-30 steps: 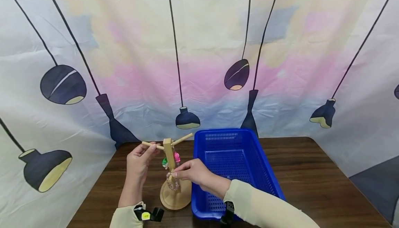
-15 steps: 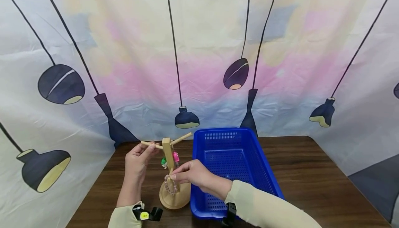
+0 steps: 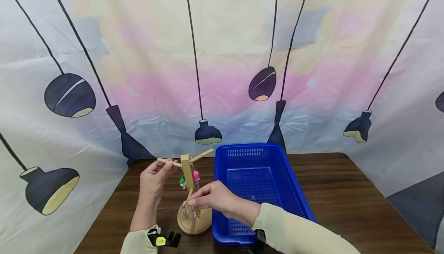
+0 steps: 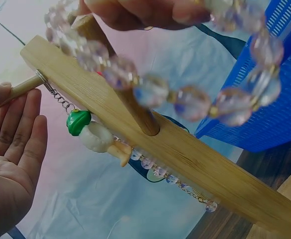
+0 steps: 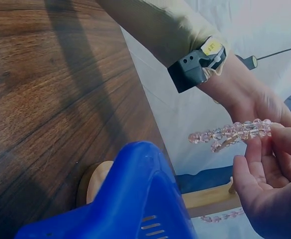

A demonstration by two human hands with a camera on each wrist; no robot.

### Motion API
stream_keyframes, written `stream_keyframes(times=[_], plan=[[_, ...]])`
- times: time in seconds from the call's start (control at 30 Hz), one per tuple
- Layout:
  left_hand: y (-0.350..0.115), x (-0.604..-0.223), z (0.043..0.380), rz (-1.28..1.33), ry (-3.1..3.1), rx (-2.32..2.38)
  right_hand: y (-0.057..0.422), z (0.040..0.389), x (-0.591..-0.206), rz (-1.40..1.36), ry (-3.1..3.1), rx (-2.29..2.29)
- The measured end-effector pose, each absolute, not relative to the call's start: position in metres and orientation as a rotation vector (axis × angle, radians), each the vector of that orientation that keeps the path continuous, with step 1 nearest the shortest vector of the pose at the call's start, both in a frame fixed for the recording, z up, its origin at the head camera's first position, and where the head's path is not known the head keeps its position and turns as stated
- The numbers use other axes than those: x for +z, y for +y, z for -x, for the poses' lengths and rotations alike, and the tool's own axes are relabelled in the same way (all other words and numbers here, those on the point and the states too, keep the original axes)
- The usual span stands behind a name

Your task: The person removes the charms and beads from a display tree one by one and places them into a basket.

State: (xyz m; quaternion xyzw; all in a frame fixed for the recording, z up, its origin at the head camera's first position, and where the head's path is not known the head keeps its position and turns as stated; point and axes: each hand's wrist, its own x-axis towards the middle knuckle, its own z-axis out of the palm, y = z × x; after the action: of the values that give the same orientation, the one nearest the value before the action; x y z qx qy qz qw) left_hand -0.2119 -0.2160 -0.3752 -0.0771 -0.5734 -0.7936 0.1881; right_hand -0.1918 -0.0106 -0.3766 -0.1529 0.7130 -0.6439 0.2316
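Note:
My left hand (image 3: pixel 152 182) grips the left peg (image 4: pixel 25 88) of a wooden stand (image 3: pixel 187 174) with a round base. My right hand (image 3: pixel 218 199) pinches a bracelet (image 5: pixel 235 132) of clear pinkish beads between thumb and fingertips. In the left wrist view its loop spreads across the stand's lower front peg (image 4: pixel 138 109), overlapping it. From the upper pegs hang a keychain with a green-and-white figure (image 4: pixel 93 133) and a bright pink charm (image 3: pixel 196 175). Another string of beads (image 4: pixel 160 172) dangles behind the post.
A blue perforated plastic basket (image 3: pixel 301 192) stands right beside the stand, under my right forearm. Both rest on a dark wooden table (image 3: pixel 350 207). Behind the table hangs a cloth backdrop (image 3: pixel 229 73) printed with lamps.
My right hand has shifted slightly down and toward me, with the bracelet swinging lower in front of the stand. My left hand keeps its grip on the peg.

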Motion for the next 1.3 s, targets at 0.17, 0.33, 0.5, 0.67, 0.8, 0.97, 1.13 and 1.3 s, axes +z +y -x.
stream_keyframes(times=[0.17, 0.33, 0.5, 0.67, 0.8, 0.97, 1.13, 1.3], plan=[[-0.215, -0.375, 0.212, 0.214, -1.636, -2.214, -0.007, 0.188, -0.369, 0.461, 1.977, -1.745], [-0.215, -0.375, 0.211, 0.208, -1.646, -2.203, 0.000, 0.185, -0.359, 0.504, 1.979, -1.720], [-0.215, -0.375, 0.210, 0.189, -1.646, -2.206, 0.010, 0.189, -0.354, 0.530, 1.996, -1.684], [-0.215, -0.375, 0.210, 0.180, -1.652, -2.204, 0.022, 0.199, -0.348, 0.551, 2.012, -1.677], [-0.214, -0.374, 0.211, 0.175, -1.651, -2.211, 0.035, 0.209, -0.343, 0.563, 2.008, -1.686], [-0.215, -0.373, 0.211, 0.172, -1.629, -2.227, 0.048, 0.222, -0.339, 0.555, 2.044, -1.653], [-0.215, -0.374, 0.211, 0.171, -1.627, -2.230, 0.060, 0.234, -0.342, 0.546, 2.089, -1.579], [-0.214, -0.374, 0.211, 0.170, -1.636, -2.220, 0.070, 0.242, -0.347, 0.530, 2.113, -1.519]])
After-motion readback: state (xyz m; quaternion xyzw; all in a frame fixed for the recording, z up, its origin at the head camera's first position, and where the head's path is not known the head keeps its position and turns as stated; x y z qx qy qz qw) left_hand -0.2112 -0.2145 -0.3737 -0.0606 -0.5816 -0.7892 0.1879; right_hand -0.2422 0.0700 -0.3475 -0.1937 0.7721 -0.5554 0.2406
